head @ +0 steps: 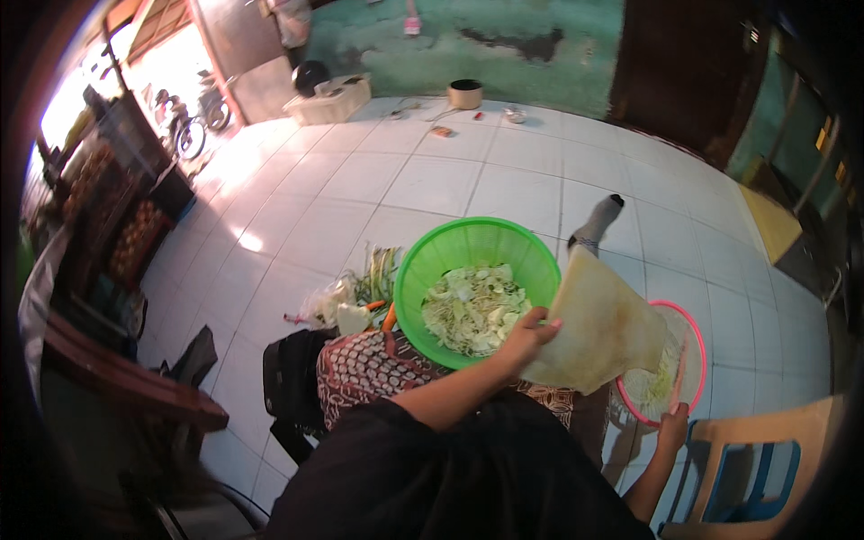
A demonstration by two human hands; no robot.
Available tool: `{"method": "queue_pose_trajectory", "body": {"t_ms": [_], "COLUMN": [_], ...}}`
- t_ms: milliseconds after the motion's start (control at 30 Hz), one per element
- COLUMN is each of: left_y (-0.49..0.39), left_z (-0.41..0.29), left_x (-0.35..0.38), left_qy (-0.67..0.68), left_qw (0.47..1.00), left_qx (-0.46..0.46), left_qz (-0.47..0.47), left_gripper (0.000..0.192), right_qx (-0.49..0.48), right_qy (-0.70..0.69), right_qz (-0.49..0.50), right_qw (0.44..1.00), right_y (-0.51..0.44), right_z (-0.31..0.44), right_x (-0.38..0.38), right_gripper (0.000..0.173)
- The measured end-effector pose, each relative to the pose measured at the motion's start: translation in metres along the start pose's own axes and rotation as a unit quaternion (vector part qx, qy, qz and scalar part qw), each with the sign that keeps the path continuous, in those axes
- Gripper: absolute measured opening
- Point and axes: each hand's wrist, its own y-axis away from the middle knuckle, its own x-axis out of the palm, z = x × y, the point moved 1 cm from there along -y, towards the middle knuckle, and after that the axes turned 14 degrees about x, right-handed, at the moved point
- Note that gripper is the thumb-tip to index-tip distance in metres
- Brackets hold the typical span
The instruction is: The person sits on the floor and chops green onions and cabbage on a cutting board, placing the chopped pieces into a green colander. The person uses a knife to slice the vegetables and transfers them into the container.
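My left hand [530, 339] grips the left edge of a pale, worn cutting board [597, 324], which is tilted between two baskets. Beside it, a large green plastic basket [476, 236] holds a heap of chopped cabbage [476, 307]. My right hand [672, 426] is closed around the near end of a long thin implement [681, 368], probably a knife. That implement reaches over a pink-rimmed basket [700, 337], where shredded pale green vegetable [660, 385] lies. The board covers part of the pink-rimmed basket's left side.
Carrots [389, 317], a white vegetable piece [354, 318] and long green stalks [381, 270] lie left of the green basket. A plastic chair [763, 432] stands at lower right. A socked foot [597, 223] extends beyond the board. Crates of produce [135, 236] line the left.
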Motion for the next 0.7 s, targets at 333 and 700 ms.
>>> {"method": "queue_pose_trajectory", "body": {"t_ms": [333,700], "left_y": [0.108,0.095], "left_z": [0.025,-0.008], "left_x": [-0.163,-0.173], "left_qy": [-0.051,-0.684], "left_qw": [0.99,0.727], "left_qx": [-0.107,-0.036], "left_qz": [-0.07,0.037], "left_gripper": [0.034,0.028], "right_qx": [0.059,-0.102], "right_qy": [-0.435,-0.299], "right_qz": [0.327,0.596], "right_qw": [0.837,0.738], "right_y": [0.044,0.161], "right_z": [0.087,0.266], "right_x": [-0.016,0.013], "right_gripper": [0.008,0.01]}}
